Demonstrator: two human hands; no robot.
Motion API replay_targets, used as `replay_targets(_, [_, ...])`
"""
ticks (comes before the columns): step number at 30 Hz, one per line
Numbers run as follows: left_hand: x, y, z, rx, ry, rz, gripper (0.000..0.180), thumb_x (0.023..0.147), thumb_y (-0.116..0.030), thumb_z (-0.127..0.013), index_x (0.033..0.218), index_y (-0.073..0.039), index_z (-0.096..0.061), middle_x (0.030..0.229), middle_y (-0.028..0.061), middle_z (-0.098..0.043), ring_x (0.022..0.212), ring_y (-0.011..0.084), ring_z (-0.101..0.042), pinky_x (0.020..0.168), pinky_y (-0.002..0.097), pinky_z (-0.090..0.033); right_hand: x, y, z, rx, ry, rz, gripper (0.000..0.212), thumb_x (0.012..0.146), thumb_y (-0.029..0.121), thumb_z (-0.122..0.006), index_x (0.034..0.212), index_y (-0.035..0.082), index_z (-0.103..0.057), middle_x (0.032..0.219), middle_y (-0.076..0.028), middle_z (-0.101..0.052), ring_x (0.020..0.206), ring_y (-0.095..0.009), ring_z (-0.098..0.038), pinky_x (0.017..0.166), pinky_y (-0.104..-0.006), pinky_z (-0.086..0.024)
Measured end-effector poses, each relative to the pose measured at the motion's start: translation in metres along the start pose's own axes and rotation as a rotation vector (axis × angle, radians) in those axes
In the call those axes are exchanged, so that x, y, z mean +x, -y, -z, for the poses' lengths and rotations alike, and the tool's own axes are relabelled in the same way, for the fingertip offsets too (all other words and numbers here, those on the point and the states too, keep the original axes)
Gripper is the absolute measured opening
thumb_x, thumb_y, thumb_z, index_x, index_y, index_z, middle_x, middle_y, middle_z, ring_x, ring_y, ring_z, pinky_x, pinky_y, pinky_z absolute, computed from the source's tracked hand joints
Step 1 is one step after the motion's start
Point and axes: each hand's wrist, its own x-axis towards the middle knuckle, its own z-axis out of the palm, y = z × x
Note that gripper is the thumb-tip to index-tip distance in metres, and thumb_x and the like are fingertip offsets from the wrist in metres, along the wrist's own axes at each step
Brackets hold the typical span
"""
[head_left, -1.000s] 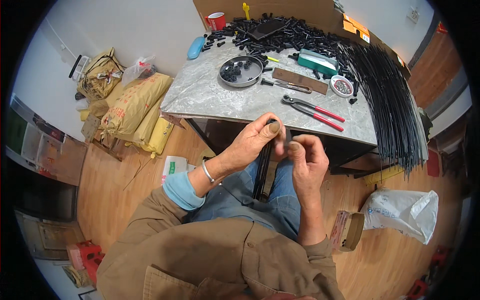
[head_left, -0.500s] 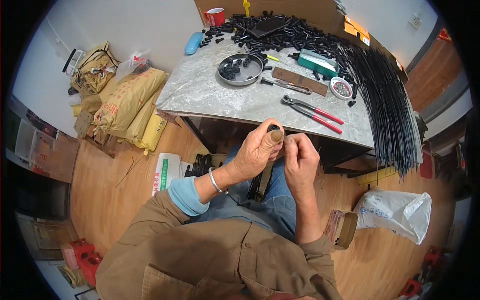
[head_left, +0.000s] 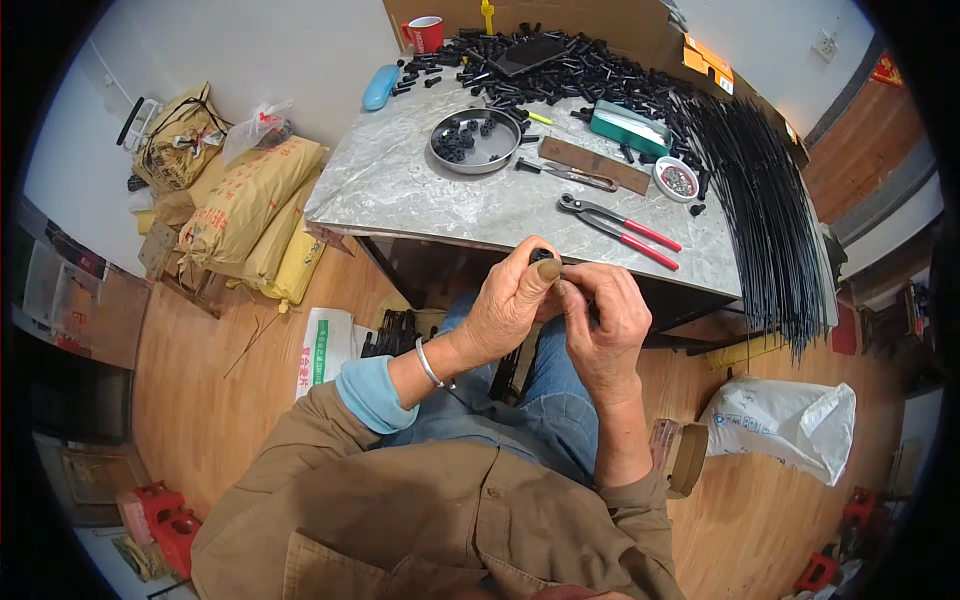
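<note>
Just off the table's front edge, my left hand (head_left: 512, 300) is closed round a small black cylindrical part (head_left: 541, 255), whose round end shows above the thumb. Most of that part is hidden by my fingers. Beside it, my right hand (head_left: 607, 318) pinches thumb and fingertips together against the left hand's fingers; anything between them is too small or covered to make out. On the table beyond lie red-handled pincers (head_left: 625, 233), and a round metal pan (head_left: 476, 141) holds several black knobby parts (head_left: 456, 142).
A heap of black bolt-like parts (head_left: 600, 75) covers the table's back. Long black rods (head_left: 765, 220) hang over its right edge. A white bowl (head_left: 676, 179) of small metal bits, a brown bar (head_left: 592, 164) and a green case (head_left: 631, 128) lie nearby. Sacks (head_left: 255, 210) stand left.
My right hand has turned, its fingers now reaching further across toward the left hand. The left hand keeps its hold on the black part. The whole view has shifted slightly.
</note>
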Motion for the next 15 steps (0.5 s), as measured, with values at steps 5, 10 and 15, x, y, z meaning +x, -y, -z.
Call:
replay_targets(5, [-0.001,0.008,-0.004,0.071,-0.055,-0.048,0.044,0.097,-0.051,-0.042,0.095,-0.007,-0.046,0.069,-0.0039,-0.04,0.059,0.0022,-0.033,0.049,0.0175,-0.028,0.001,-0.001,0.002,-0.054,0.065,-0.042,0.011,0.074,-0.003,-0.069,0.082,0.001,-0.062,0.076,-0.009,-0.063,0.065,-0.022,-0.06,0.058,-0.0314,-0.047])
replay_targets(10, [0.0,0.009,-0.003,0.146,-0.074,-0.048,0.045,0.097,-0.051,-0.041,0.095,-0.006,-0.046,0.067,-0.0035,-0.041,0.059,0.0025,-0.034,0.049,0.018,-0.028,0.002,0.0,0.002,-0.14,0.089,-0.006,0.011,0.073,0.0,-0.07,0.078,0.001,-0.06,0.07,-0.01,-0.059,0.061,-0.023,-0.058,0.055,-0.0326,-0.045])
replay_targets(15, [0.001,0.008,0.002,0.166,-0.029,-0.024,0.049,0.095,-0.055,-0.042,0.094,-0.006,-0.046,0.065,-0.0041,-0.038,0.058,0.0034,-0.033,0.049,0.0191,-0.028,0.007,-0.007,0.013,-0.047,0.238,-0.122,0.01,0.078,0.005,-0.067,0.076,0.0,-0.058,0.068,-0.007,-0.058,0.059,-0.017,-0.055,0.055,-0.029,-0.043])
